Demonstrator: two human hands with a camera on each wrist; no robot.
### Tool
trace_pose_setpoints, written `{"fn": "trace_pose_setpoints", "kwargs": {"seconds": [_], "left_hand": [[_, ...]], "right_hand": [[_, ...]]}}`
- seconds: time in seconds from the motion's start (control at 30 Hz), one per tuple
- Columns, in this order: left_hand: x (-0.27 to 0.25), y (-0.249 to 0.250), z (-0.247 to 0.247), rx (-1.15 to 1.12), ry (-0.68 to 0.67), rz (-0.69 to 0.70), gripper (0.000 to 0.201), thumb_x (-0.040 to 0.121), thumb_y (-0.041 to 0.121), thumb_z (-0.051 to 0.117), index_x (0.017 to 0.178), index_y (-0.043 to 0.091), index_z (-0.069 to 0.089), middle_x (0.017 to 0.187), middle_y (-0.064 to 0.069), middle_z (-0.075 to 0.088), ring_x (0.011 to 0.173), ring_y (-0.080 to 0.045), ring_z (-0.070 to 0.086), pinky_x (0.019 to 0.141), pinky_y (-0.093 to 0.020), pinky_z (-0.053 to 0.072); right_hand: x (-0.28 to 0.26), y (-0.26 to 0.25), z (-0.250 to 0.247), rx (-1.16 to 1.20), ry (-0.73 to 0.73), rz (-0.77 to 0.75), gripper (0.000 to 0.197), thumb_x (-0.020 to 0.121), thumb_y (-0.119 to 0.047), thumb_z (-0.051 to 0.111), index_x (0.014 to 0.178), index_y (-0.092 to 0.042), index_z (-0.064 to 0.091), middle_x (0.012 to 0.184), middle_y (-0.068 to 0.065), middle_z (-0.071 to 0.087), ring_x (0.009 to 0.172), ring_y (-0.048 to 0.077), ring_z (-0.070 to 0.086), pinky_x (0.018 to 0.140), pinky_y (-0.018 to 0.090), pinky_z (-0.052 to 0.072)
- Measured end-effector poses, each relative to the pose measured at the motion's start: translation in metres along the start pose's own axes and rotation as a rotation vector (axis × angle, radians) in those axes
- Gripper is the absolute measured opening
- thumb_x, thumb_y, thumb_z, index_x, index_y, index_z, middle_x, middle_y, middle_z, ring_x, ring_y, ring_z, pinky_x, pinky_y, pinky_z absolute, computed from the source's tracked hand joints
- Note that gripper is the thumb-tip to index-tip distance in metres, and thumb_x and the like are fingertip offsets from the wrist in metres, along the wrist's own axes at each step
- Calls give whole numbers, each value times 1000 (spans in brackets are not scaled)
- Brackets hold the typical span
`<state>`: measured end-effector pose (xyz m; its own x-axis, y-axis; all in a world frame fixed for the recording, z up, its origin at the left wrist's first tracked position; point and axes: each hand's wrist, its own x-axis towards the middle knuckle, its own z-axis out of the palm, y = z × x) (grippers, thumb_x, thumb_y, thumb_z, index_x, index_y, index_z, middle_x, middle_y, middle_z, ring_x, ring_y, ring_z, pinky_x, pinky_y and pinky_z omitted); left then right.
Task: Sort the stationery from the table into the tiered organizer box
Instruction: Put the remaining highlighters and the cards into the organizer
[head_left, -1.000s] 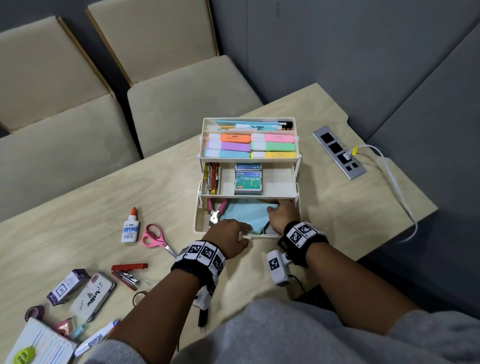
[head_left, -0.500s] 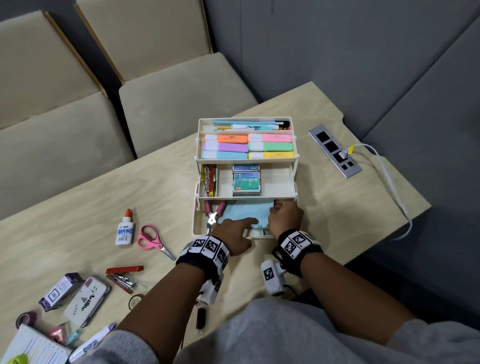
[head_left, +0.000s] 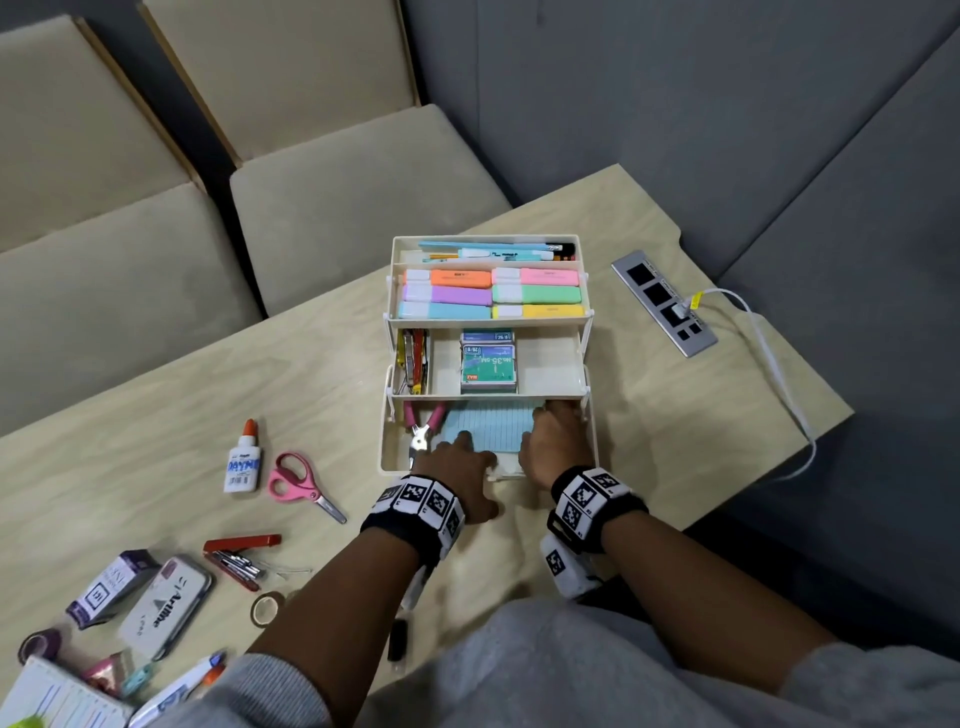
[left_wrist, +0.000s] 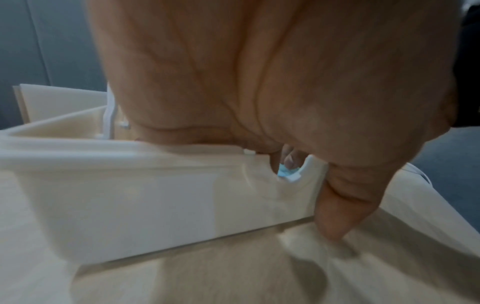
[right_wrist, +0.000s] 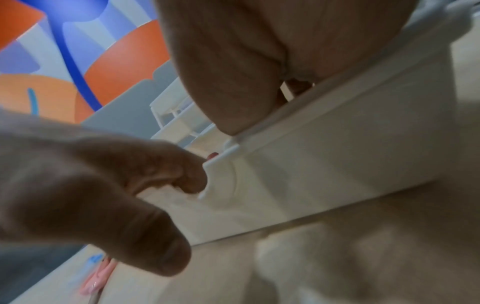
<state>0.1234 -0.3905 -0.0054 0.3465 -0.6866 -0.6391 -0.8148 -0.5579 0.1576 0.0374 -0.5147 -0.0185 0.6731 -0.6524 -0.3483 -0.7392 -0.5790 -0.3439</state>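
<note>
Now I seat the blue pad (head_left: 488, 428) in the box's (head_left: 592, 447) bottom tier, both hands (head_left: 457, 467) (head_left: 553, 441) pressing it, fingers loose; next, scissors (head_left: 296, 480).

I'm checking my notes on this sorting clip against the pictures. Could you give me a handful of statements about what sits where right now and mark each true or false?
1. Both hands are at the bottom tier of the organizer box, the left hand and the right hand on a light blue lined notepad. True.
2. The pink scissors lie inside the middle tier. False: they lie on the table, beside the glue bottle.
3. The top tier holds pastel highlighters. True.
4. The staple boxes are out on the table. False: they sit in the middle tier.
5. The red stapler is still outside the box. True.
</note>
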Motion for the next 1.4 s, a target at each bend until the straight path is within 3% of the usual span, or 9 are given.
{"fn": "trace_pose_setpoints", "kwargs": {"seconds": [0.2, 0.33, 0.47, 0.67, 0.8, 0.93, 1.1, 1.23, 1.4], "left_hand": [[4, -5, -2, -6, 35, -19, 76, 65, 73, 58, 133, 40, 50, 124, 2, 56, 130, -33, 42, 107, -56, 29], [5, -13, -4, -187, 26, 34, 77, 66, 66, 65, 135, 36, 50, 123, 1, 59, 117, -23, 56, 100, -42, 47], [4, -19, -2, -285, 129, 45, 70, 69, 61, 68, 132, 31, 56, 116, 3, 68, 115, -19, 58, 104, -35, 44], [0, -17, -2, -300, 132, -12, 66, 73, 60, 64, 132, 32, 56, 113, 3, 70, 136, -25, 38, 110, -37, 38], [-24, -25, -8, -328, 312, 12, 45, 78, 43, 60, 121, 28, 64, 119, -1, 66, 113, -24, 60, 95, -36, 51], [-70, -65, -2, -572, 649, 15, 24, 80, 28, 57, 98, 24, 71, 88, 3, 73, 83, -16, 65, 74, -24, 48], [-148, -153, 40, -843, 830, -370, 20, 79, 29, 58, 92, 24, 72, 74, 10, 70, 71, -6, 66, 71, -21, 50], [-230, -219, 104, -774, 812, -673, 13, 83, 21, 63, 88, 18, 74, 81, -3, 74, 80, -22, 68, 71, -26, 44], [-300, -290, 190, -756, 683, -1054, 36, 77, 19, 72, 113, 16, 69, 108, -17, 70, 100, -36, 63, 88, -37, 46]], "right_hand": [[-2, 2, -6, -40, -51, -33, 28, 86, -20, 62, 108, -4, 69, 138, 12, 46, 123, 35, 46, 108, 39, 39], [-1, 2, -9, 21, -25, -27, 29, 82, -9, 65, 110, 1, 68, 133, 16, 51, 118, 34, 52, 101, 36, 47], [-2, 3, -8, 55, 33, -19, 29, 84, 2, 59, 112, 3, 65, 136, 18, 46, 123, 35, 49, 104, 34, 41], [1, 6, -11, 7, -6, -44, 24, 93, -17, 55, 102, 0, 69, 111, 17, 62, 108, 32, 58, 92, 32, 47], [-6, 0, -7, -139, 15, -75, 31, 91, -28, 54, 111, -9, 68, 125, 16, 53, 116, 34, 48, 103, 40, 43], [-24, -29, -12, -218, 83, -212, 30, 92, -35, 48, 106, -16, 66, 114, 11, 61, 105, 33, 54, 92, 42, 47], [-55, -83, -5, 6, 27, -491, 16, 92, -31, 57, 88, -17, 64, 89, 6, 63, 88, 28, 57, 73, 36, 46], [-81, -139, 34, 73, -188, -700, 16, 91, -32, 61, 86, -18, 67, 83, -1, 60, 81, 21, 56, 73, 35, 46], [-112, -186, 78, 1, -390, -729, 16, 89, -34, 63, 90, -19, 70, 87, -2, 67, 82, 16, 60, 75, 31, 50]]}}
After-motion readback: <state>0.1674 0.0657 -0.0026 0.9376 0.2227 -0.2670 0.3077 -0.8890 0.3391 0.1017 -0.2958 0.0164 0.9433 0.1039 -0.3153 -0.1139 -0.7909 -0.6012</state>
